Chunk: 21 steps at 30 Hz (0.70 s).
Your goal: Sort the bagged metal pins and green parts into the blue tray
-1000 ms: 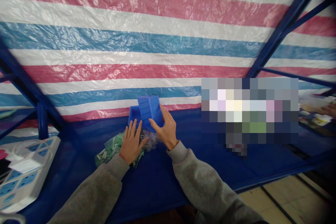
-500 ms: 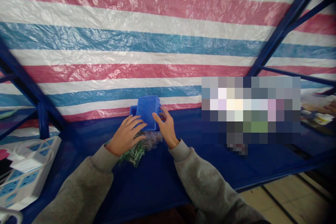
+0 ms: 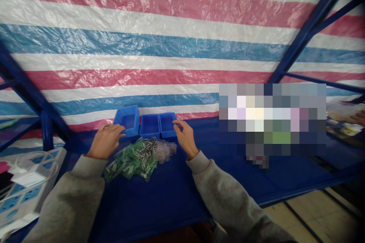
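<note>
Three small blue plastic bins stand in a row at the back of the blue table: a left bin [image 3: 127, 121], a middle bin [image 3: 150, 125] and a right bin [image 3: 167, 124]. My left hand [image 3: 106, 140] touches the left bin's front with its fingertips, fingers curled. At the right bin's front corner my right hand [image 3: 184, 136] rests with fingers loosely bent and holds nothing. Between my hands lies a pile of small clear bags of green and metal parts [image 3: 137, 158].
A white power strip [image 3: 23, 191] with cables lies at the left edge. Blue steel frame posts [image 3: 45, 131] stand left and right. A striped tarp hangs behind the table [image 3: 171, 193]. A blurred patch covers the right middle. Floor shows at the lower right.
The stacked blue bins have been separated and now stand side by side. My left hand moved left with one bin; my right hand set another down and loosened its grip.
</note>
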Each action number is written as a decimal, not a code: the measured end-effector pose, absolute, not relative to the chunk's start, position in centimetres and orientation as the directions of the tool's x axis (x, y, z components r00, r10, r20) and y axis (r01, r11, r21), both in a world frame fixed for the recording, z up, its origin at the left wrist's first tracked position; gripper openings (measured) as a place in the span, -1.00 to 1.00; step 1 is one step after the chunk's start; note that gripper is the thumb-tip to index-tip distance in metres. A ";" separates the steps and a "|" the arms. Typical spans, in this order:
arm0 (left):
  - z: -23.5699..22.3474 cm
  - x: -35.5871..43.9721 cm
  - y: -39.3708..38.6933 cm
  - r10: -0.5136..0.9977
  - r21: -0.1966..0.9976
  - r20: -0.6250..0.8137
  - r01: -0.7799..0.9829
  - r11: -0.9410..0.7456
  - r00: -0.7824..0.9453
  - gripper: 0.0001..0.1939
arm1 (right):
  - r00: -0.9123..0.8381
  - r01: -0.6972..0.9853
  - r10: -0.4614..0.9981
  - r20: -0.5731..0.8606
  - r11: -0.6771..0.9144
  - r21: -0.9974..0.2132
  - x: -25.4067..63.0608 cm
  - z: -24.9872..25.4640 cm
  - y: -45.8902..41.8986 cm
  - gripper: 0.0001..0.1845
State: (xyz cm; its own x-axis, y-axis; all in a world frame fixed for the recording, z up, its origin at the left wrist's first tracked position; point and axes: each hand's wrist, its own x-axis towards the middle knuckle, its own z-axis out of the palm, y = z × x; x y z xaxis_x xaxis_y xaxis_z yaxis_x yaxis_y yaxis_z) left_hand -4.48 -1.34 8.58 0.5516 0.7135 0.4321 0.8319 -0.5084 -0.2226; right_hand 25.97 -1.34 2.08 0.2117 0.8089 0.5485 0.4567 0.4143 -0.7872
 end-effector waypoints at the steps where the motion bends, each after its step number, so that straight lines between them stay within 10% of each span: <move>1: 8.2 -5.0 -0.9 0.745 -0.222 0.408 0.849 -0.480 0.528 -0.84 | 0.195 0.503 0.803 0.563 0.411 -0.760 26.1 1.8 -1.1 -0.74; 21: 2.7 -6.2 4.5 0.856 -0.024 0.130 0.864 -0.502 0.501 -0.73 | -0.042 0.721 0.892 0.451 0.339 -0.604 26.2 -1.9 0.9 -0.67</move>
State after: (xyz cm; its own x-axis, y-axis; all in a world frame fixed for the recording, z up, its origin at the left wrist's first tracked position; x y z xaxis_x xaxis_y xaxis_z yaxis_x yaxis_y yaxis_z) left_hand -6.21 4.52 2.68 0.5007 0.8558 0.1301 0.8644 -0.5022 -0.0240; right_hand 26.23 0.87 -1.86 -0.0419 0.8917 0.4506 0.7212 0.3391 -0.6041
